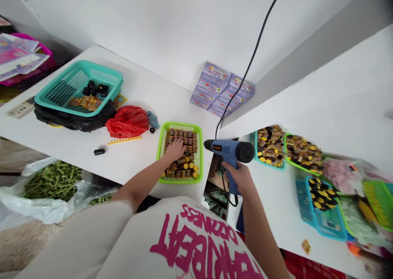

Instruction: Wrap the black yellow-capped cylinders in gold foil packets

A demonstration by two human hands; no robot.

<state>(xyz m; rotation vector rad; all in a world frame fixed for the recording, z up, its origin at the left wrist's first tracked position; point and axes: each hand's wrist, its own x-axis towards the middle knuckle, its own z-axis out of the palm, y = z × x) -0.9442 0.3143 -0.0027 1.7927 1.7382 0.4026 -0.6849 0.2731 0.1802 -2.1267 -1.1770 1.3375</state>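
In my right hand is a blue heat gun, gripped by its handle. Its dark nozzle points left, toward the lime-green basket. My left hand rests inside that basket with fingers stretched out on top of the small wrapped bottles. Most of these stand in rows with brown labelled wrappers. Toward the near side, several yellow caps show. A black cord runs from the heat gun up past the wall.
Purple printed boxes stand stacked against the wall. To the left lie a red plastic bag, a black cylinder and a teal basket. More filled baskets, including a blue one, cover the right table.
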